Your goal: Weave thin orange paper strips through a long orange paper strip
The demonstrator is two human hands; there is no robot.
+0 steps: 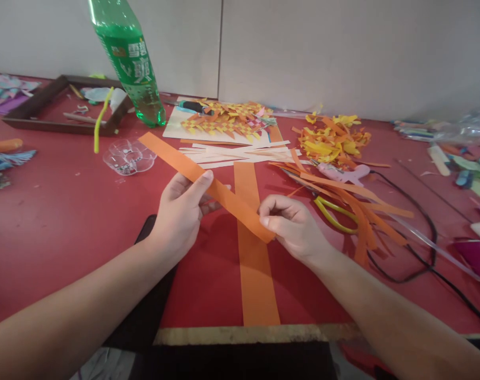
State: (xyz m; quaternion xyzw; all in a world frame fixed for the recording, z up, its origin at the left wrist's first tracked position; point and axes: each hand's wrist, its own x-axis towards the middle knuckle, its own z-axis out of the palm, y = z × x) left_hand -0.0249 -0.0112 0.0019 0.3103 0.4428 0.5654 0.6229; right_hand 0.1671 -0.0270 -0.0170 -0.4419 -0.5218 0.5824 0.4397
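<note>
An orange paper strip [232,200] slants through the air between my two hands. My left hand [184,206] is closed on it near the middle, thumb on top. At the strip's lower right end, my right hand [289,224] pinches it between thumb and fingers. Beneath lies a wider orange paper strip [259,285], running from the table's front edge toward the back. Just beyond it are several white paper strips [240,153]. To the right of my right hand sit yellow-handled scissors [337,215], partly covered by loose orange strips [366,211].
A green bottle [139,74] stands at the back left beside a dark frame [61,125] and a clear flower-shaped tray [129,158]. Woven paper pieces [227,119] and yellow-orange scraps [330,140] lie behind. A pink glue gun [345,171] trails a black cord [433,243].
</note>
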